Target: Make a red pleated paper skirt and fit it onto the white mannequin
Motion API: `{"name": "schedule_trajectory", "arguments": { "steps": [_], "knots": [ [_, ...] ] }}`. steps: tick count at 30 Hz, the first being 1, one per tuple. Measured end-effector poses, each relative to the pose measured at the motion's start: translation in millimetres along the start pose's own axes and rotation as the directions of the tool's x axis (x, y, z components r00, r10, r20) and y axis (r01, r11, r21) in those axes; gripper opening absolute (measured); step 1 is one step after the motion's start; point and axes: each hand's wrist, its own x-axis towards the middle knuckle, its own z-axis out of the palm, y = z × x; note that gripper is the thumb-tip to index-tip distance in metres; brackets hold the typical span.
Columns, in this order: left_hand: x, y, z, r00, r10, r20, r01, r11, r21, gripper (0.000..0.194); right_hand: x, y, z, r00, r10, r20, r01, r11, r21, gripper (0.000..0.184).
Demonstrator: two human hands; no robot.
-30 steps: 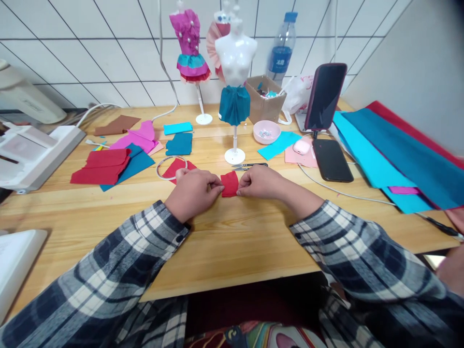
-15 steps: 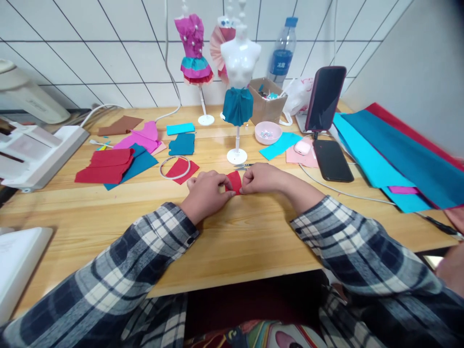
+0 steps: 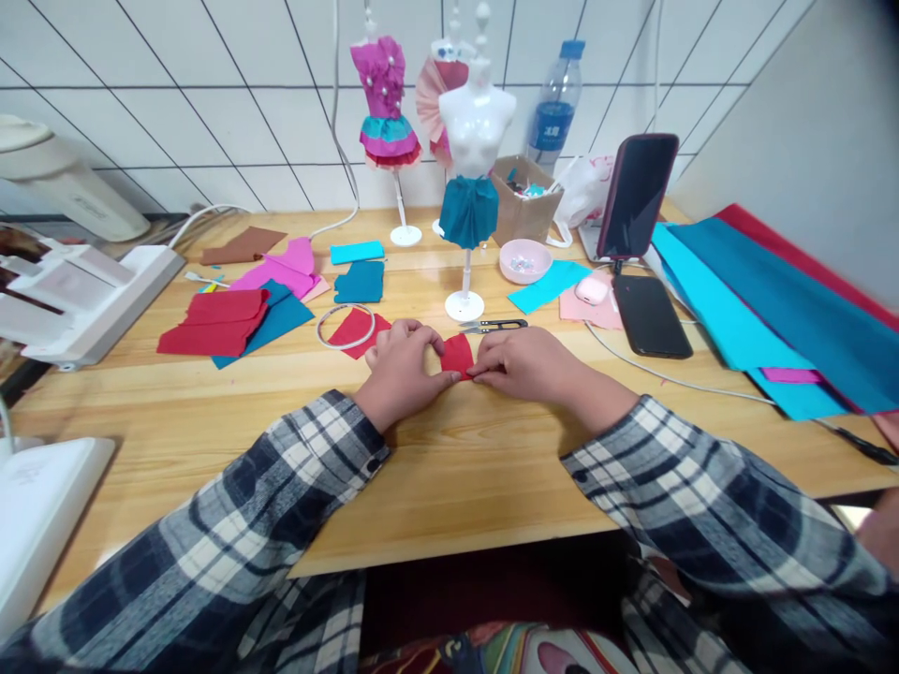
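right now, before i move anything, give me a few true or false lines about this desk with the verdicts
1. The left hand and the right hand are both at the small red piece. True.
2. The teal skirt is on the mannequin with the magenta top. False: it is on the bare-chested white mannequin.
3. The pink bowl has small bits in it. True.
4. The black-handled snips lie inside the cardboard box. False: they lie on the table, near the right hand.
5. The water bottle has a blue cap. True.
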Motion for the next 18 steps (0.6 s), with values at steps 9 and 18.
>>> {"name": "schedule_trajectory", "arguments": {
  "steps": [9,18],
  "knots": [
    [0.9,-5.0,-8.7,0.832,0.543,0.119,-0.556,0.812,0.178,0.024,-0.4,7.5,3.0,0.999,0.041,0.026,-0.043,0.993,0.107,0.015],
    [2.5,-5.7,-5.6,0.867,0.487,0.108,-0.499,0.845,0.192,0.023,-0.7,0.8,7.3,0.998,0.006,-0.066,-0.007,1.0,-0.013,0.012]
  ]
}}
